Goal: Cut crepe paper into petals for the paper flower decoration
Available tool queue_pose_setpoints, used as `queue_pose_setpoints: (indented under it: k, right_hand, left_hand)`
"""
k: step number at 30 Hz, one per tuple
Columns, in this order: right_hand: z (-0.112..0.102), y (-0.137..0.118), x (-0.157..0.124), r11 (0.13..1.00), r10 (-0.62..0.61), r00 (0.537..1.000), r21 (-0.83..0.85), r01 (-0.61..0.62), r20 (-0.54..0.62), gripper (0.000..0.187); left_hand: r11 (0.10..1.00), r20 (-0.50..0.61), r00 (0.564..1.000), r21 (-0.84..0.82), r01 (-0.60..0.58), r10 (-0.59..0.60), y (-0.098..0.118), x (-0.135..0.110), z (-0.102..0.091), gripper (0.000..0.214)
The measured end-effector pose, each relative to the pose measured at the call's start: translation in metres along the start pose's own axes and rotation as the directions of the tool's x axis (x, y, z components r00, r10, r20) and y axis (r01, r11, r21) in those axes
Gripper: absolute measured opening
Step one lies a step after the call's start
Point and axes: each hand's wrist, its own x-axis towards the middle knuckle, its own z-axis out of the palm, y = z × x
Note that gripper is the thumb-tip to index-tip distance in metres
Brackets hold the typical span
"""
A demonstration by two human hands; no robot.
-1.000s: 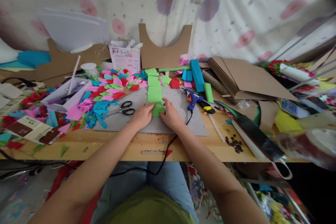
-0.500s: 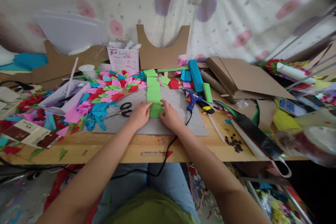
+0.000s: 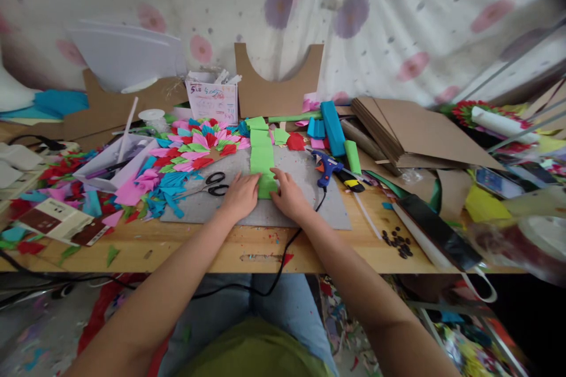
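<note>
A long strip of light green crepe paper [image 3: 262,154] runs away from me across a grey board [image 3: 305,211], its near end folded over into a doubled layer. My left hand [image 3: 242,195] grips the left edge near the fold, with fingers bent and pressed together. On the opposite edge, my right hand [image 3: 289,194] holds the same folded end between thumb and fingers. Black-handled scissors [image 3: 216,184] lie just left of my left hand. To the right rests a blue glue gun [image 3: 327,166], its black cord trailing toward my lap.
Pink, red, green and blue paper petals [image 3: 198,144] cover the left side, around a white box [image 3: 117,162] of tools. A yellow-black cutter [image 3: 351,181] lies beside the glue gun. Stacked cardboard [image 3: 424,129], a black phone-like slab [image 3: 435,230] and dark round pieces [image 3: 398,240] are at the right.
The view has shifted slightly, so everything sits a little further right. Both hands remain at the near end of the green strip, with the left hand's fingers slightly more over its edge.
</note>
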Motion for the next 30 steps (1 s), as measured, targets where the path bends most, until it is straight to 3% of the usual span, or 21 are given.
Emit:
queue_pose_setpoints:
  k: [12,19,30]
  right_hand:
    - [-0.002,-0.003,-0.001,0.997,0.054,0.998,-0.060,-0.051,0.040,0.055]
    - [-0.001,-0.001,0.001,0.994,0.042,0.997,-0.099,-0.036,0.059,0.052]
    - [0.002,-0.004,-0.002,0.980,0.056,0.998,-0.195,-0.049,0.035,0.048]
  left_hand:
    - [0.999,0.044,0.998,0.023,-0.037,0.036,0.007,-0.004,-0.007,0.037]
    - [0.992,0.056,0.997,0.105,-0.066,0.061,0.007,-0.005,0.000,0.038]
    - [0.983,0.115,0.993,0.178,-0.037,0.016,0.014,-0.008,-0.003,0.042]
